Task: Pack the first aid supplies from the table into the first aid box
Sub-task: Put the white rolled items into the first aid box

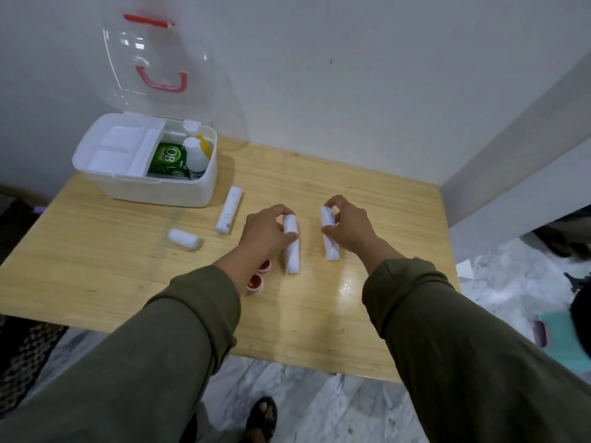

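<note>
Two bandage rolls pinched at once, left hand (pixel 267 230) on the middle roll (pixel 291 247), right hand (pixel 350 230) on the right roll (pixel 329 233), both on the table (pixel 96 266), likely for one trip to the open first aid box (pixel 160 190) far left.

Green packet (pixel 167 159) inside the first aid box (pixel 160 193): white letters "OB", smaller "herbal" beside it (rest of the print too small to read). Bandage roll (pixel 329 233) in right hand (pixel 348 230): faint print, illegible. Long roll (pixel 229 210) near the box: tiny marks, unreadable.
</note>
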Available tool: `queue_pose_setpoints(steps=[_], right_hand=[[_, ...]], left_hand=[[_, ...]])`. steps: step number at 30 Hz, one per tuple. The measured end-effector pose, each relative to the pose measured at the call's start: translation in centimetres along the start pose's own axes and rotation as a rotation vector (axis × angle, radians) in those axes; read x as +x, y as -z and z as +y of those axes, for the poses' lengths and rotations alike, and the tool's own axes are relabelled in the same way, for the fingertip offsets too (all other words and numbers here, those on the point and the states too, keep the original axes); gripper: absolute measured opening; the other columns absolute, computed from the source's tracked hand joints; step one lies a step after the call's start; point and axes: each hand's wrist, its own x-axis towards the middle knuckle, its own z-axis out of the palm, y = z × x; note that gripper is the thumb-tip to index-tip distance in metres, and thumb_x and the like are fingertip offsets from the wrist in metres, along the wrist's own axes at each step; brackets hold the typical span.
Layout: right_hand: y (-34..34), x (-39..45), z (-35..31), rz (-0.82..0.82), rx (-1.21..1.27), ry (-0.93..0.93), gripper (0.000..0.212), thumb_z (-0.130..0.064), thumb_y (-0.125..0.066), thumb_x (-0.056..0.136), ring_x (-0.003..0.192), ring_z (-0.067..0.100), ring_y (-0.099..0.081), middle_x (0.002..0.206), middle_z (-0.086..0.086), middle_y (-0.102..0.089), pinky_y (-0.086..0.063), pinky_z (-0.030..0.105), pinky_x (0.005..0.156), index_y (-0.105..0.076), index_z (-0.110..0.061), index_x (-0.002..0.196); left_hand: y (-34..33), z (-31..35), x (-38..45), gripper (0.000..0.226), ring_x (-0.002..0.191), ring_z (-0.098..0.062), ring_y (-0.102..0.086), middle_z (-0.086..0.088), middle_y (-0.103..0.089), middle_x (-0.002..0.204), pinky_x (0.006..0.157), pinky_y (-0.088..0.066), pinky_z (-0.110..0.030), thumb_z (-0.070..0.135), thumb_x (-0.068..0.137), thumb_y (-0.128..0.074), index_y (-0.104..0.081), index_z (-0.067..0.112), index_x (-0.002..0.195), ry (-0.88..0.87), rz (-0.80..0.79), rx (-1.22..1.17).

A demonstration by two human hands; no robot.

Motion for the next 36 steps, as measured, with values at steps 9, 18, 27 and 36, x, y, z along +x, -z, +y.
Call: queue_pose_setpoints(steps=[9, 18, 27, 36], right_hand=[[2.6, -1.4, -7.8, 0.258, 0.298, 0.121, 0.036, -0.009, -0.062, 0.085, 0.084, 0.020, -0.059, 0.098, 0.004, -0.058, -0.048, 0.023, 0.060, -0.047, -0.019, 0.115], [-0.1, -2.3, -19.0, 0.383, 0.454, 0.241, 0.029, -0.005, -0.057, 0.086, 0.078, 0.017, -0.064, 0.101, 0.009, -0.065, -0.055, 0.027, 0.066, -0.048, -0.018, 0.111], [-5.3, -1.7, -24.0, 0.496, 0.457, 0.222, 0.028, -0.007, -0.060, 0.085, 0.076, 0.014, -0.064, 0.092, 0.000, -0.063, -0.049, 0.016, 0.065, -0.050, -0.016, 0.109], [-8.5, -0.8, -23.9, 0.472, 0.279, 0.217, 0.025, -0.007, -0.058, 0.086, 0.077, 0.014, -0.062, 0.095, 0.004, -0.066, -0.044, 0.010, 0.061, -0.049, -0.015, 0.108]], left_hand=[[8.4, 2.2, -1.2, 0.038, 0.088, -0.008, -0.064, 0.002, -0.065, 0.098, 0.076, -0.045, -0.009, 0.010, 0.083, -0.068, -0.062, 0.029, 0.116, -0.273, 0.210, -0.200], [20.1, -0.3, -0.2, 0.042, 0.098, -0.010, -0.066, 0.005, -0.067, 0.101, 0.091, -0.050, -0.023, 0.007, 0.083, -0.067, -0.061, 0.030, 0.118, -0.397, 0.378, -0.218], [23.3, -4.3, 2.8, 0.038, 0.095, -0.013, -0.067, 0.001, -0.069, 0.100, 0.087, -0.051, -0.023, 0.003, 0.079, -0.070, -0.063, 0.027, 0.108, -0.421, 0.226, -0.193], [22.5, -6.8, 4.7, 0.031, 0.092, -0.016, -0.067, -0.002, -0.070, 0.100, 0.083, -0.055, -0.030, 0.006, 0.077, -0.074, -0.064, 0.024, 0.101, -0.380, 0.074, -0.157]])
